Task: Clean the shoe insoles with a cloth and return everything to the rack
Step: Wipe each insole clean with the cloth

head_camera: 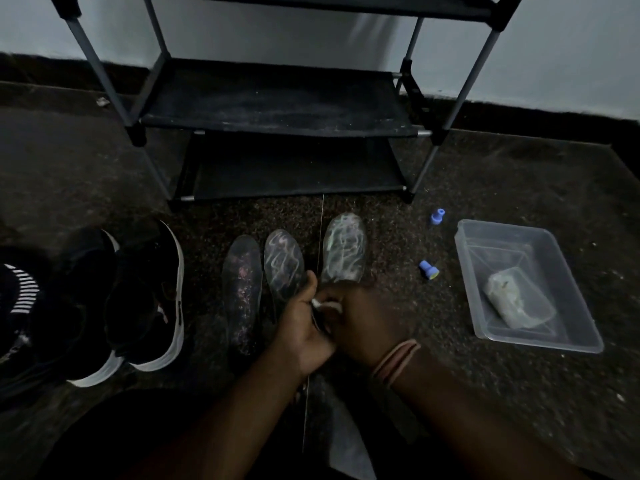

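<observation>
three patterned foam insoles on the floor; left hand and right hand both pinching one small white cloth; two black sneakers at the left

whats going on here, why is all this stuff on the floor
A person is sitting on the floor cleaning shoe insoles. Three insoles lie in front of the empty black shoe rack. The left hand grips the middle insole, and the right hand pinches a small white cloth against its near end. A pair of black sneakers waits to the left. To the right sit a clear plastic tub holding a pale wad and two small blue caps.
</observation>
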